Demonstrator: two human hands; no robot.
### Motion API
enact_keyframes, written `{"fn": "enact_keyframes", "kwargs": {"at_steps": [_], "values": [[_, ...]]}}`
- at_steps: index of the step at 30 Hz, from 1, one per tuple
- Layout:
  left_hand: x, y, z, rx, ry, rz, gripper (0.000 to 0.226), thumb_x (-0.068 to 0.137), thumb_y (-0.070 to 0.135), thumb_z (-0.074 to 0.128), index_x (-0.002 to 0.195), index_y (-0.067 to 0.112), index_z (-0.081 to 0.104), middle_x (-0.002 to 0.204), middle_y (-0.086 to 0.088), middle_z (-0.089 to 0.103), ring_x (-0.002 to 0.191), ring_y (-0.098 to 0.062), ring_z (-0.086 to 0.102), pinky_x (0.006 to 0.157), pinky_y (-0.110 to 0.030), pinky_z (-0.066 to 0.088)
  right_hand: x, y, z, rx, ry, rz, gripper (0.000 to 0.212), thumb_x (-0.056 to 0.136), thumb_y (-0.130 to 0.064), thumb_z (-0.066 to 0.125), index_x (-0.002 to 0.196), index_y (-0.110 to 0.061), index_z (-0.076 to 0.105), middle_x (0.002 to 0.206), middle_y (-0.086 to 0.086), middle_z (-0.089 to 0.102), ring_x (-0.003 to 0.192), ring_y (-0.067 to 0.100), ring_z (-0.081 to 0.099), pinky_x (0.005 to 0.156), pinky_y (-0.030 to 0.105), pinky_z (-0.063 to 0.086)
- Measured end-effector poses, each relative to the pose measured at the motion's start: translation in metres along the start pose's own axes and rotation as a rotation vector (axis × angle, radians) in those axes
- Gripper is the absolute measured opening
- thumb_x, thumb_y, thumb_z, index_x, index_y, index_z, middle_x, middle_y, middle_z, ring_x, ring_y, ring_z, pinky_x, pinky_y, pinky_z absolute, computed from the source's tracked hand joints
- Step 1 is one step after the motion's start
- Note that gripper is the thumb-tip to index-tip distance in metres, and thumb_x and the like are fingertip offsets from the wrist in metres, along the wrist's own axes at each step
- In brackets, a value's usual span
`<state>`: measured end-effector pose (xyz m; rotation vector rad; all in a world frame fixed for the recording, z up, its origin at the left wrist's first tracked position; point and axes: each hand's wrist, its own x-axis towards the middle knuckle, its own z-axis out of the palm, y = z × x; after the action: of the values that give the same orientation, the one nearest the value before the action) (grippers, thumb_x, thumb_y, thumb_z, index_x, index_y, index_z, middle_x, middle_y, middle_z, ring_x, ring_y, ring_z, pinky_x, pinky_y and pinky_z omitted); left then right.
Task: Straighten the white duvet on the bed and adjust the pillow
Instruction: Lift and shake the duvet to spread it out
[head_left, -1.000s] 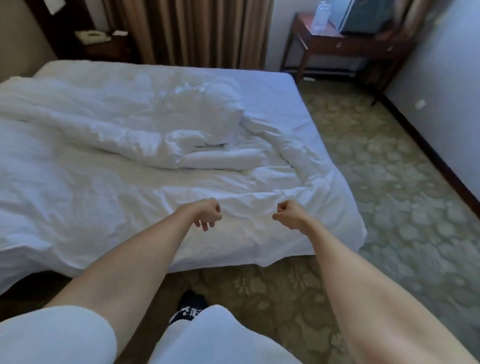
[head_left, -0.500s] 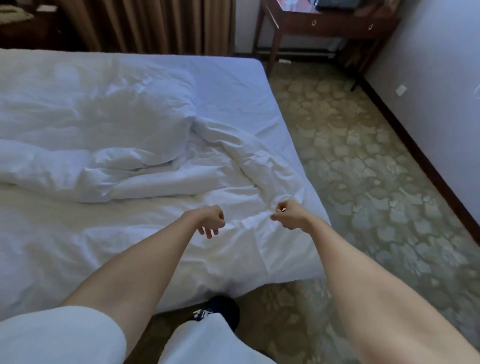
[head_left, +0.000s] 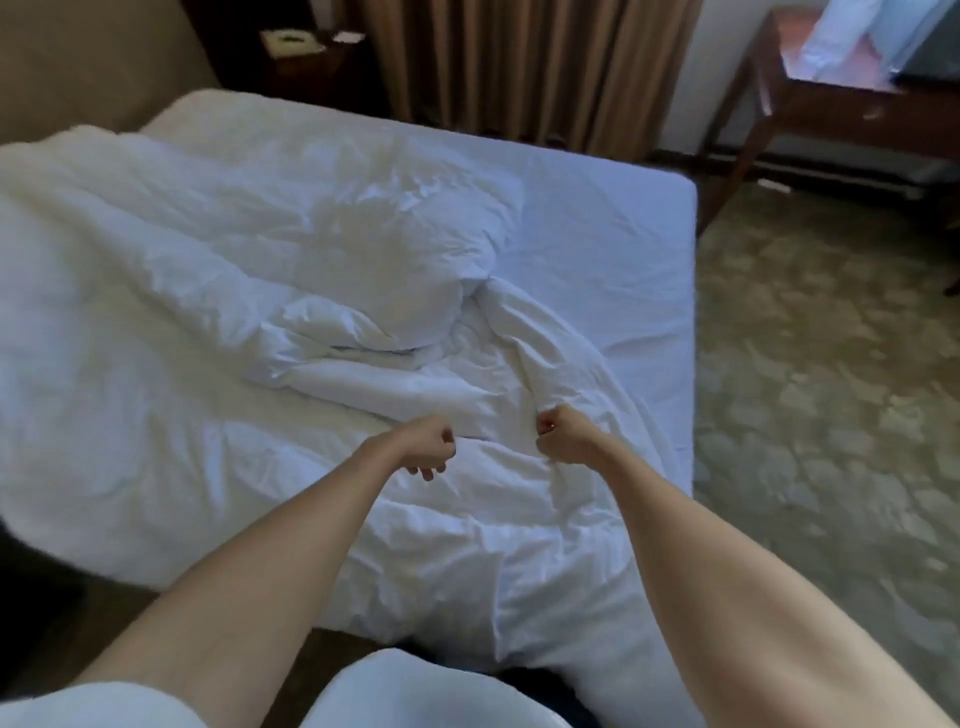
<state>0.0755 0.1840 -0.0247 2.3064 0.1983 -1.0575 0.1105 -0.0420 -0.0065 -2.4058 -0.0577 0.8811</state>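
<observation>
At the far left the duvet (head_left: 156, 322) lies bunched in a thick roll across the bed (head_left: 649, 249), with the pillow (head_left: 395, 244) sitting crooked on top of it toward the middle, one corner pushed into the folds. My left hand (head_left: 423, 447) reaches out over the near edge of the cover, fingers curled under in a loose fist; I can't tell for sure whether it has cloth pinched or is only resting knuckles-down on it. Just beside it, my right hand (head_left: 558, 434) is curled tight, and a ridge of duvet fabric runs straight up from it, so I judge that it grips that fold. Further right the bare sheet shows on the mattress, then the patterned carpet (head_left: 831, 415) and a wooden table (head_left: 831, 109) against the wall.

To do this step well, I should get a firm pinch with both hands, spread them wider along the edge, and pull evenly toward me and to the right, so the roll unfolds flat instead of dragging the pillow along. A short lift and shake would likely free the crumpled middle.
</observation>
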Motion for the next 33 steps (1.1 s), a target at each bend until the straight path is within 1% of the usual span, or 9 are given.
{"fn": "enact_keyframes", "kwargs": {"at_steps": [3,7,10,13,18,20,22,27,33], "values": [[-0.022,-0.008,0.024,-0.14,0.12,-0.15,0.025,0.097,0.019,0.043,0.108,0.003,0.059,0.092,-0.011,0.069,0.068,-0.021,0.065,0.06,-0.028,0.045,0.009,-0.01,-0.006,-0.145,-0.095,-0.189,0.037,0.073,0.009,0.043,0.055,-0.018,0.025,0.061,0.0,0.021,0.055,0.014,0.018,0.043,0.023,0.016],[-0.056,0.003,0.07,-0.24,0.109,-0.282,0.023,0.099,0.023,0.042,0.111,0.008,0.056,0.098,-0.009,0.069,0.07,-0.018,0.066,0.063,-0.029,0.047,0.008,0.004,-0.011,-0.201,-0.171,-0.282,0.039,0.071,0.011,0.043,0.053,-0.018,0.025,0.058,0.0,0.02,0.054,0.014,0.019,0.047,0.025,0.018],[-0.077,0.016,0.103,-0.317,0.14,-0.316,0.021,0.099,0.025,0.042,0.108,0.012,0.056,0.1,-0.008,0.069,0.072,-0.018,0.067,0.064,-0.028,0.048,-0.007,0.013,-0.004,-0.247,-0.202,-0.344,0.039,0.07,0.009,0.047,0.05,-0.017,0.026,0.055,0.0,0.021,0.052,0.014,0.021,0.049,0.025,0.02],[-0.105,0.026,0.128,-0.396,0.206,-0.374,0.024,0.1,0.026,0.041,0.111,0.012,0.057,0.103,-0.008,0.068,0.075,-0.019,0.067,0.065,-0.029,0.049,-0.036,0.015,0.018,-0.323,-0.298,-0.462,0.038,0.07,0.006,0.049,0.049,-0.017,0.026,0.054,0.001,0.022,0.054,0.016,0.024,0.051,0.026,0.019],[-0.155,0.035,0.179,-0.491,0.352,-0.451,0.02,0.099,0.024,0.041,0.106,0.013,0.057,0.096,-0.006,0.067,0.071,-0.018,0.065,0.065,-0.03,0.05,-0.085,0.035,0.036,-0.4,-0.389,-0.612,0.038,0.074,0.008,0.041,0.058,-0.018,0.018,0.06,-0.001,0.015,0.054,0.013,0.012,0.043,0.024,0.009],[-0.173,0.038,0.211,-0.519,0.398,-0.473,0.019,0.099,0.022,0.042,0.103,0.012,0.057,0.094,-0.007,0.069,0.068,-0.018,0.066,0.066,-0.031,0.051,-0.098,0.053,0.036,-0.424,-0.396,-0.634,0.039,0.075,0.007,0.043,0.057,-0.018,0.019,0.059,0.0,0.016,0.054,0.013,0.013,0.045,0.025,0.011],[-0.187,0.047,0.249,-0.544,0.426,-0.494,0.018,0.098,0.021,0.042,0.099,0.012,0.058,0.092,-0.006,0.07,0.066,-0.019,0.067,0.06,-0.029,0.05,-0.11,0.075,0.033,-0.443,-0.413,-0.639,0.041,0.075,0.008,0.045,0.056,-0.018,0.02,0.059,0.0,0.016,0.054,0.014,0.014,0.048,0.026,0.012],[-0.195,0.09,0.345,-0.639,0.371,-0.484,0.021,0.1,0.018,0.043,0.104,0.008,0.06,0.094,-0.009,0.071,0.065,-0.019,0.066,0.052,-0.026,0.047,-0.138,0.15,0.01,-0.533,-0.469,-0.595,0.043,0.077,0.004,0.056,0.052,-0.017,0.029,0.056,-0.001,0.025,0.052,0.014,0.023,0.051,0.025,0.021],[-0.182,0.167,0.385,-0.626,0.332,-0.456,0.016,0.101,0.021,0.043,0.1,0.013,0.056,0.098,-0.007,0.07,0.063,-0.014,0.065,0.051,-0.023,0.047,-0.161,0.224,-0.046,-0.501,-0.409,-0.535,0.037,0.083,-0.003,0.062,0.055,-0.016,0.041,0.056,-0.001,0.039,0.05,0.013,0.036,0.048,0.021,0.03]]}}
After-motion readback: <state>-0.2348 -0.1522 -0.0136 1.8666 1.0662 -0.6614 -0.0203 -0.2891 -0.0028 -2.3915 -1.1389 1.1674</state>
